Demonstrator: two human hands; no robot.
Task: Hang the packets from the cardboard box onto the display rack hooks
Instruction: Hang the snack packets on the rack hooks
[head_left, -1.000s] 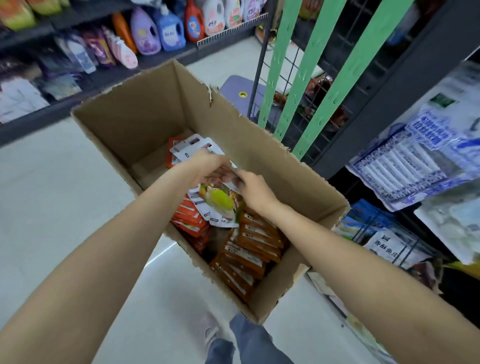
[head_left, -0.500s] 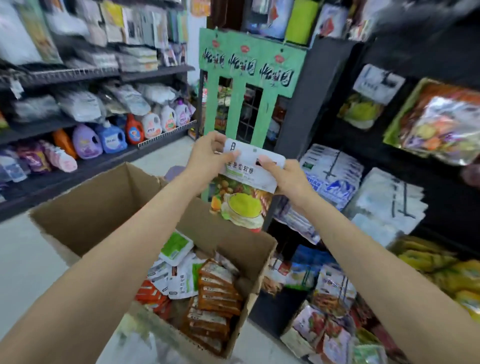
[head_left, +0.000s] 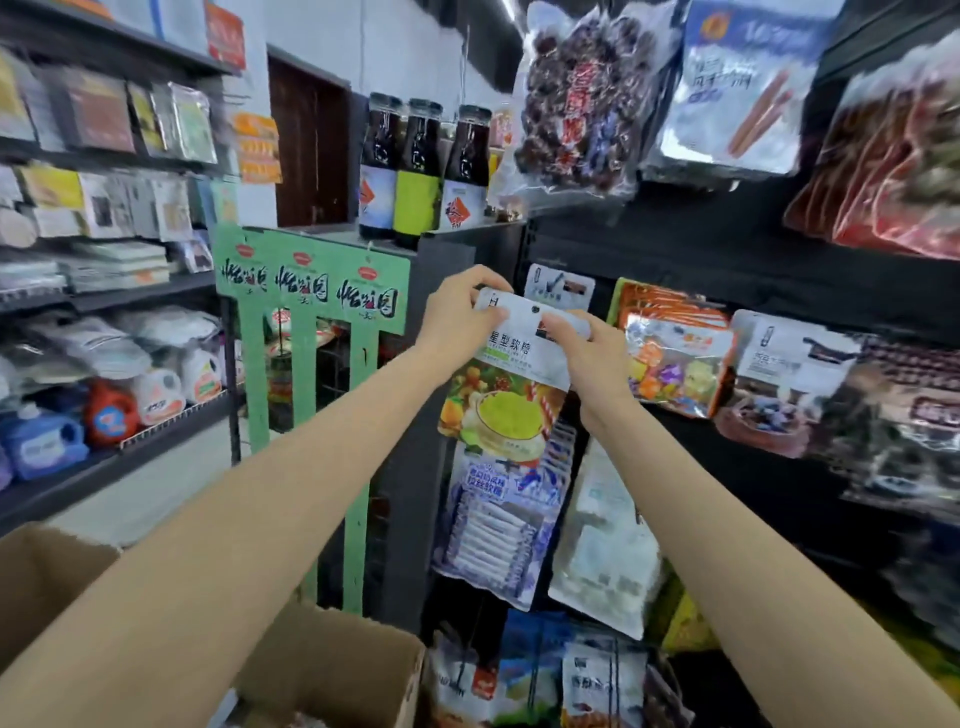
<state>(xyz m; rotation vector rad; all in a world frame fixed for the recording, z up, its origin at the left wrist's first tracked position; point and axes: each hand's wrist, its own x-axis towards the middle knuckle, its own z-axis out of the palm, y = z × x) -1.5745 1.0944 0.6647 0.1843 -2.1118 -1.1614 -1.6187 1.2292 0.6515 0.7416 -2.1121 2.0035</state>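
hands raised at the black display rack (head_left: 701, 249): our left hand (head_left: 457, 317) and right hand (head_left: 587, 358) each pinch a top corner of the packet (head_left: 509, 395), which hangs upright between them; the cardboard box (head_left: 332, 670) sits near, lower left.

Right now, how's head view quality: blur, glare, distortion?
Head view: packet and both hands, left and right, are fairly sharp; shelf goods at the edges smear; glare on the foil bags top right; wide-angle bending tilts the shelves.
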